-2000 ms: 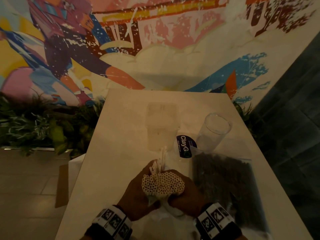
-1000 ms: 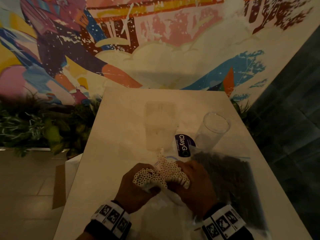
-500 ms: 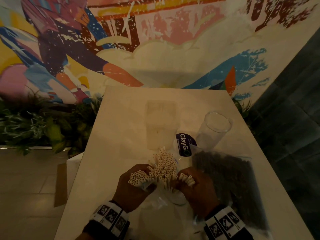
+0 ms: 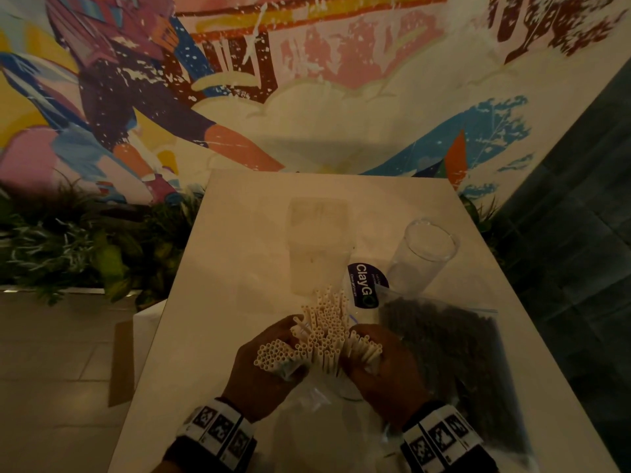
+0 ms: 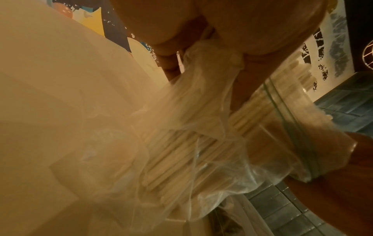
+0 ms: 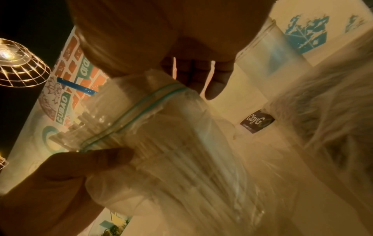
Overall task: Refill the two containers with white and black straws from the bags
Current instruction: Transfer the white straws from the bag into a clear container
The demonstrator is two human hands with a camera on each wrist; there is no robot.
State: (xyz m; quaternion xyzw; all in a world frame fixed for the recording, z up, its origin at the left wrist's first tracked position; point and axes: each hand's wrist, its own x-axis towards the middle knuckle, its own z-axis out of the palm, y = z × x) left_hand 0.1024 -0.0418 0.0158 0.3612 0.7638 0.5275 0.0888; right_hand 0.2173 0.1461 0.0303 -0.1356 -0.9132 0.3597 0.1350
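Note:
A bunch of white straws [image 4: 326,331] stands upright in a clear zip bag [image 6: 141,115] at the near middle of the white table [image 4: 239,268]. My left hand [image 4: 263,373] grips the left cluster of straws together with the bag. The right cluster is gripped by my right hand [image 4: 382,370]. The middle straws fan up between the two hands. To the right lies a bag of black straws [image 4: 444,363]. A tall clear glass [image 4: 423,254] and a frosted square container [image 4: 319,247] stand beyond my hands. In the wrist views the bag's plastic [image 5: 201,143] wraps the straws' lower part.
A dark round ClayGo sticker [image 4: 367,285] lies between the frosted container and the glass. Plants [image 4: 85,247] line the floor left of the table, under a painted wall. A dark tiled wall [image 4: 580,233] runs close along the table's right side.
The single tight bundle of white straws has spread into a left cluster, a right cluster and a fanned middle. My hands have moved slightly apart and kept hold.

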